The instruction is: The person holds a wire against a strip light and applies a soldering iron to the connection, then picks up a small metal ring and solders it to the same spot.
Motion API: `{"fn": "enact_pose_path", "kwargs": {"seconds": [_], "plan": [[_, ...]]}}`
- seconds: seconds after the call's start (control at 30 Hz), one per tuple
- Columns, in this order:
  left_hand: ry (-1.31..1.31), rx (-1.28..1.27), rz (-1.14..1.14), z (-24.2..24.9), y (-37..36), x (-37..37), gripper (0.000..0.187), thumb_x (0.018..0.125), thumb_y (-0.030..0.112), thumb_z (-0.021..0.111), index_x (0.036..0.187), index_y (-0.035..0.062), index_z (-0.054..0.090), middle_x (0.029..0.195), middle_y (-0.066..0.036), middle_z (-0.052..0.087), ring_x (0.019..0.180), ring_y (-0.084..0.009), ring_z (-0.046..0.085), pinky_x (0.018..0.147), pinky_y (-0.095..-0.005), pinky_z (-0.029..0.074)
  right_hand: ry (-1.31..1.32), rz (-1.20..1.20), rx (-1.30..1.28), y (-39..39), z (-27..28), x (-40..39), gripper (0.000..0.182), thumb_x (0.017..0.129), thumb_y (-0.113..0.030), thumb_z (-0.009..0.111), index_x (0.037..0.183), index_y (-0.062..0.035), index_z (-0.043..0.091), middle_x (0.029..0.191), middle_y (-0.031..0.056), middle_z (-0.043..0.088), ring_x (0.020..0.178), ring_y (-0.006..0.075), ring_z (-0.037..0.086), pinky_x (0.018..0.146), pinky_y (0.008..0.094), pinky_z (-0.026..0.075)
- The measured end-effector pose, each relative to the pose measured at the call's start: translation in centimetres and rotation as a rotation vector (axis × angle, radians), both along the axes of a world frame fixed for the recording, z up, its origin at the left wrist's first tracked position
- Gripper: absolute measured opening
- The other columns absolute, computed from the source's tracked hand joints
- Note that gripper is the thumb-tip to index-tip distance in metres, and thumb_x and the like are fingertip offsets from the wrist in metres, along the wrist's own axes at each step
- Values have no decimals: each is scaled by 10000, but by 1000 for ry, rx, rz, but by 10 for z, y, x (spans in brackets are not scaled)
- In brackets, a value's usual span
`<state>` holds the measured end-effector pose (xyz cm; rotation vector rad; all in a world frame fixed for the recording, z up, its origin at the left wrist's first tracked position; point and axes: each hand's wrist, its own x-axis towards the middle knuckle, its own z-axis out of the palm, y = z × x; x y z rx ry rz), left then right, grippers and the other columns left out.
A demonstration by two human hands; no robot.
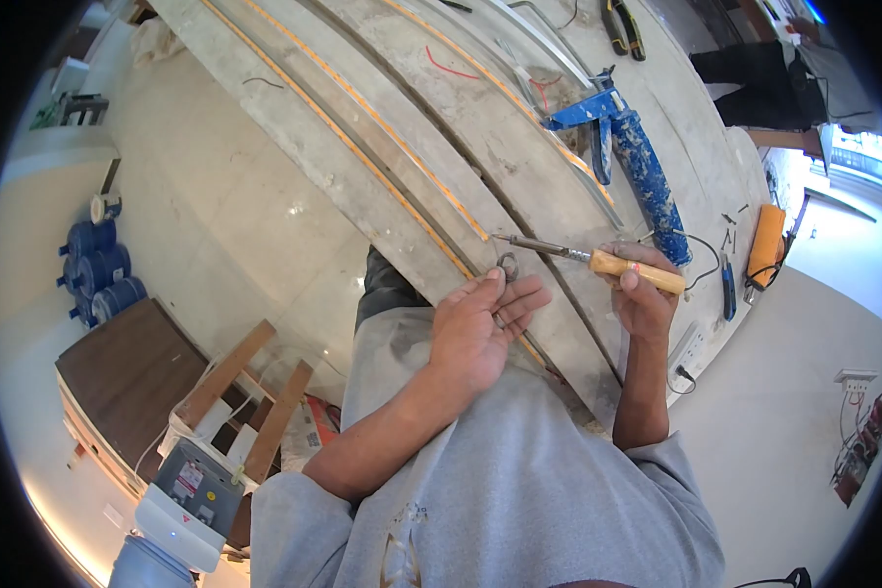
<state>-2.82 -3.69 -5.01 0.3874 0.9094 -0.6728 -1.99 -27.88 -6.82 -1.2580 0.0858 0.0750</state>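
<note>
In my right hand is a soldering iron, held by its wooden handle with the fingers wrapped around it. Its metal tip points left, right at the end of an orange-and-white LED strip lying along the board. My left hand pinches a small loop of grey wire between thumb and forefinger, just below the iron's tip; its other fingers stretch out to the right. A second LED strip runs along the board's near edge and passes beneath my left hand.
A blue caulking gun lies right of the strips, with pliers beyond it. A blue utility knife, an orange tool and a power strip are at the right edge. Another person stands at the far right.
</note>
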Motion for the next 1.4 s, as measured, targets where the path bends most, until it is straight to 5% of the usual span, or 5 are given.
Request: {"fn": "enact_pose_path", "kwargs": {"seconds": [0.27, 1.4], "plan": [[-16, -27, 101, 1, -9, -2, 173, 1018, 199, 459, 1054, 64, 562, 1108, -162, 673, 1071, -294, 640, 946, -381, 452, -8, 64, -69, -4, 5, 7, 354, 808, -128, 729, 1057, 108, 643, 1058, 231, 670, 924, 279, 665, 785, 356, 529], [-30, -15, 74, 1, -6, 3, 206, 1026, 187, 435, 1081, 21, 545, 1076, -192, 672, 1061, -316, 641, 969, -387, 463, 4, 40, -14, 1, 2, 7, 342, 815, -116, 728, 1052, 116, 645, 1051, 245, 669, 935, 291, 670, 791, 366, 549]]}}
